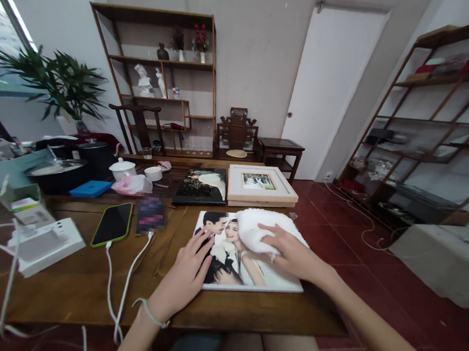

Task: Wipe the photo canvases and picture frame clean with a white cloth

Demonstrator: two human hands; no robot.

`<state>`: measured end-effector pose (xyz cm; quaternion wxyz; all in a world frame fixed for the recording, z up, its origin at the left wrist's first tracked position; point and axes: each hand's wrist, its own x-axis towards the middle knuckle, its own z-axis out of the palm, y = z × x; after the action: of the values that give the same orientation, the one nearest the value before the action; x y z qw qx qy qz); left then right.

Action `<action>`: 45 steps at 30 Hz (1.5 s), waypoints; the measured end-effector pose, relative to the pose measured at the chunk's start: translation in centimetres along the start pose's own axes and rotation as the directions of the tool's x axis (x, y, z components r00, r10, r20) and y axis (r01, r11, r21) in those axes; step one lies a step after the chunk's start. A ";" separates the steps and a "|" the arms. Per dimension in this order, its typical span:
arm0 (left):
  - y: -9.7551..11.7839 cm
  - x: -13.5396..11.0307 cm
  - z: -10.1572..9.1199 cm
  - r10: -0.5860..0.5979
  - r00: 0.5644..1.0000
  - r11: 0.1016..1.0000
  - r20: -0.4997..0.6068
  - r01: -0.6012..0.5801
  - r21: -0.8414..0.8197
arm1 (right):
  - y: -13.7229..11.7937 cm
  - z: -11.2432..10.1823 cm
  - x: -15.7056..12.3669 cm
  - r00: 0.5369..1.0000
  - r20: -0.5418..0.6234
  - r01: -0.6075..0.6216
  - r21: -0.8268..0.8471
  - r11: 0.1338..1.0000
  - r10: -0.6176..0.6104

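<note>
A photo panel [228,253] lies flat on the bench [248,312], close to its near edge, a roughly rectangular slab with a smooth face and thin white sides; its print shows a couple with heads together, dark suit against pale dress, with white flowers between them. Over its upper right part sits a white cloth [274,217], thick, rounded and fluffy. The right hand [293,256] lies on this cloth, index finger stretched out over the pile; whether its other fingers grip the fabric, I cannot tell. The left hand [186,266] rests on the panel's left side, fingers apart and lightly spread, closed on nothing. The bench is brown wood with a visible grain. Just beyond the panel lie a dark, glossy picture [201,184] and a framed picture [258,181] with a broad pale border and a light, wood-coloured edge
</note>
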<state>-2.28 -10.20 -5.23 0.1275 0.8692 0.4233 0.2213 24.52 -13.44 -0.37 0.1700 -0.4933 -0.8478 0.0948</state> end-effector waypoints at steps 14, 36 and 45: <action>0.1 0.1 0.1 -0.013 0.999 1.000 -0.034 0.012 -0.013 | -2.2 1.4 -2.3 0.999 0.027 0.035 -0.101 0.994 -0.032; 0.4 -0.1 -0.2 -0.026 1.000 0.997 -0.013 0.025 -0.076 | 0.7 1.3 1.4 0.998 -0.053 -0.031 -0.079 0.996 0.027; 0.1 0.0 0.2 -0.034 0.999 0.997 -0.026 0.032 -0.070 | -6.3 1.9 -4.0 0.992 0.113 0.056 -0.021 0.998 -0.053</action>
<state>-2.08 -10.32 -5.37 0.1554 0.8541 0.4312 0.2458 20.55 -20.06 -0.88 0.1183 -0.4660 -0.8702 0.1075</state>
